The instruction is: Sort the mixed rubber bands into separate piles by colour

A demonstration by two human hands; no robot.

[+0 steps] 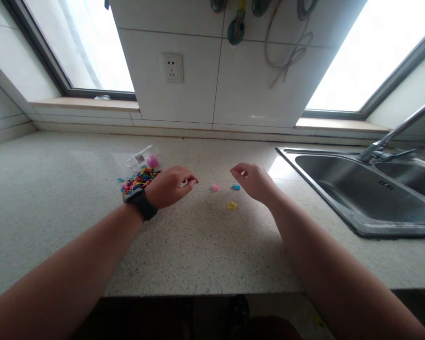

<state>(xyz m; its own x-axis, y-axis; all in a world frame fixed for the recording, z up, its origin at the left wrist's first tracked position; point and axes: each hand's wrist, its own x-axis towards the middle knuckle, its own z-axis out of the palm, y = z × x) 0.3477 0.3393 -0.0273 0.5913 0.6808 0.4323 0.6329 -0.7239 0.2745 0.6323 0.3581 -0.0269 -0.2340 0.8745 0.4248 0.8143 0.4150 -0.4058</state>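
My left hand (170,185), with a black wristband, hovers over the speckled counter (198,236), its fingers curled into a pinch; what they hold is too small to name. My right hand (254,181) hangs opposite, fingers bent inward and pinched together. Between and just below the hands lie three small rubber bands: a pink one (216,187), a blue one (236,187) and a yellow one (232,205). A heap of many-coloured rubber bands (139,180) lies right behind my left wrist, next to a clear plastic bag (141,158) with a pink item.
A steel sink (371,193) with a tap (393,137) is set in the counter on the right. The tiled wall behind carries a socket (173,67) and hanging cords. Windows stand at both sides. The counter's front edge runs below my forearms.
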